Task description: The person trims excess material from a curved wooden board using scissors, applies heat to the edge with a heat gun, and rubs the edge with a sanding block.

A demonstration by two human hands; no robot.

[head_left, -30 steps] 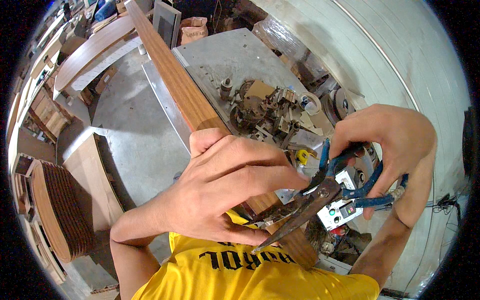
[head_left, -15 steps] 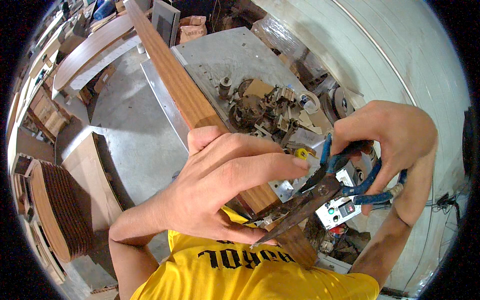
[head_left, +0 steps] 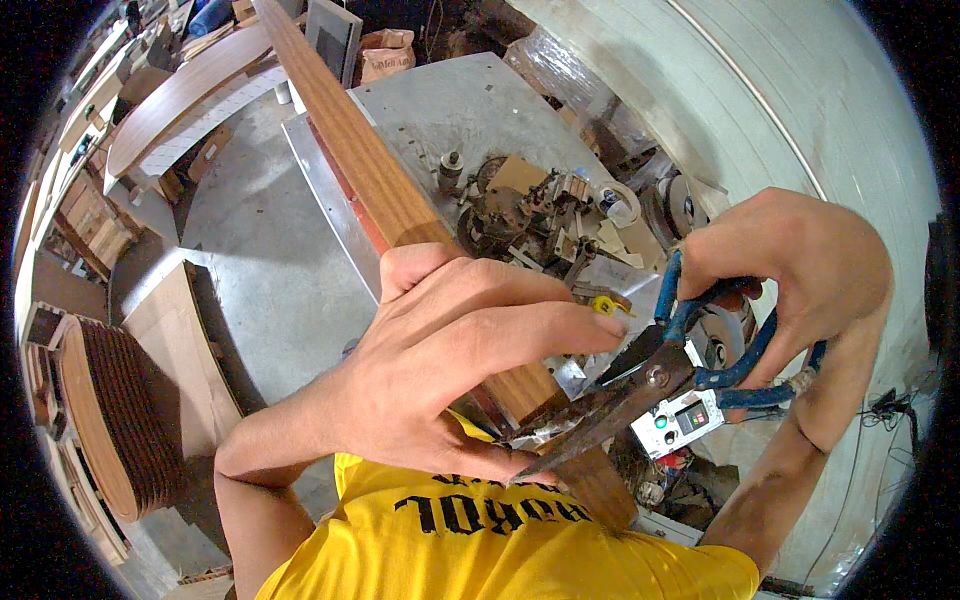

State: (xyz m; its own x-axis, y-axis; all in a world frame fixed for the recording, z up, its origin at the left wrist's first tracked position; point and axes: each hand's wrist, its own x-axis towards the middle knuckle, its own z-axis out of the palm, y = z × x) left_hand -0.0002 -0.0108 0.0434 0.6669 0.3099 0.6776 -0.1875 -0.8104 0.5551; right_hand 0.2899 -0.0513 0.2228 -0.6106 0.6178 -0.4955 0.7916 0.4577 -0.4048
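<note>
Shears: state their location and the pose of the hand operating them.

The shears are in the right hand, above the near part of a wooden board. The right wrist is arched, the back of the hand faces up, and the fingers curl around the handles. The grip is closed on the tool.

And the left hand?

It extends from the left across the board, back upward. The index finger points right; the outer finger is folded at the board's edge. The thumb lies lower, at the blade tips. Thumb and index finger are spread well apart. Whether the hidden fingers grip the board cannot be told.

Describe the shears.

2 dark, worn blades joined at 1 round pivot. The handles are wrapped in blue and stand apart. The blades are slightly parted, points directed down and left. A small pale piece shows beside them; its nature is unclear.

And the board?

Long, narrow, brown, with lengthwise grain. It runs diagonally from the upper left toward the yellow shirt.

Containers?

1 brown paper bag stands beyond the grey tabletop. Its contents cannot be made out.
</note>
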